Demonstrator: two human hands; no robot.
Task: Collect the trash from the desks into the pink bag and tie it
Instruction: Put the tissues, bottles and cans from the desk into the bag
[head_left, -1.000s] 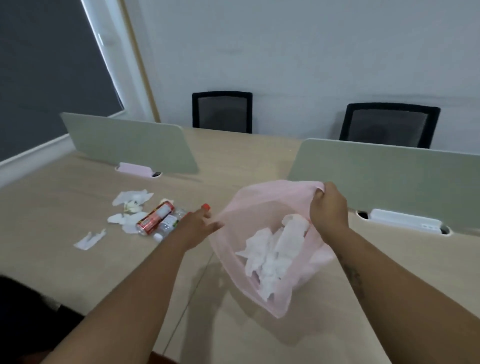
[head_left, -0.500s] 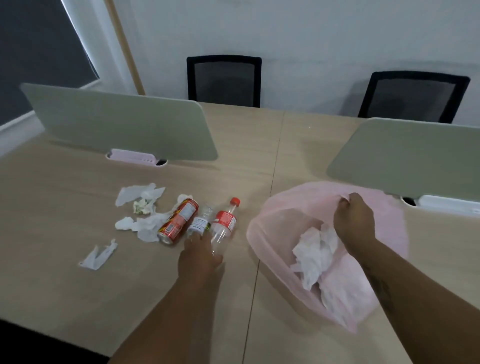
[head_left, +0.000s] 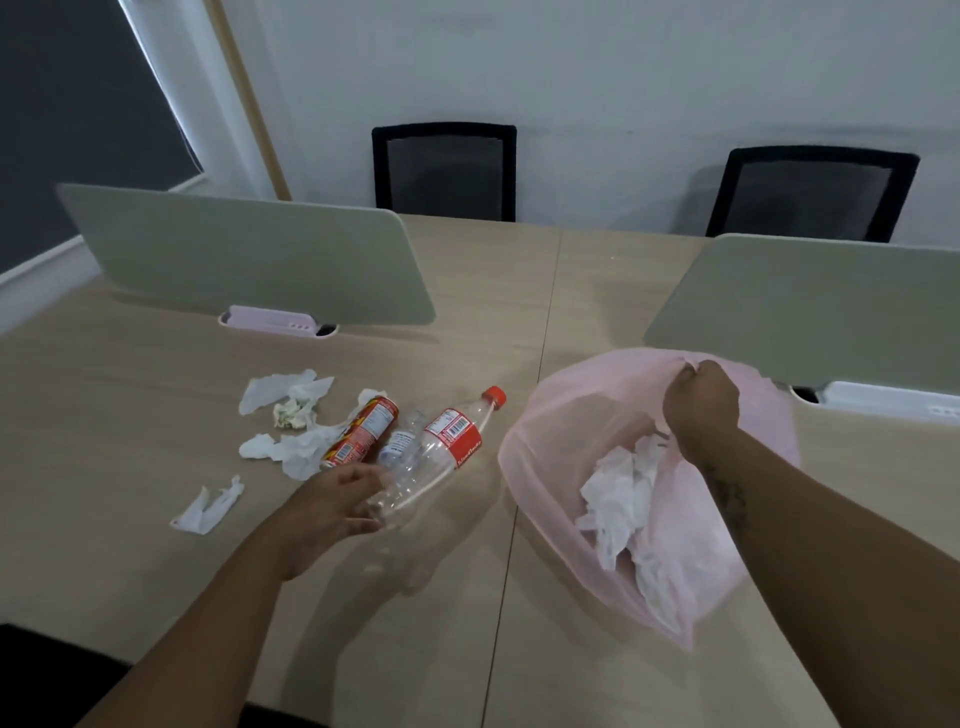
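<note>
Left hand (head_left: 332, 501) now gripping bottle (head_left: 436, 457), right hand (head_left: 701, 402) pinching pink bag (head_left: 545, 499) rim

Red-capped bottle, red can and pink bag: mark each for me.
Red-capped bottle (head_left: 451, 439): head view, on its red label.
Red can (head_left: 361, 430): head view, mid-body of the can.
Pink bag (head_left: 566, 395): head view, on its bare left wall.

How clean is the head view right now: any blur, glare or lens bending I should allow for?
Head view: motion blur softens the left hand and the base of the clear bottle it grips; the wide lens bows the desk dividers; light is dim and even, with soft arm shadows on the desk and no glare; the right hand on the pink bag reads sharper.
</note>
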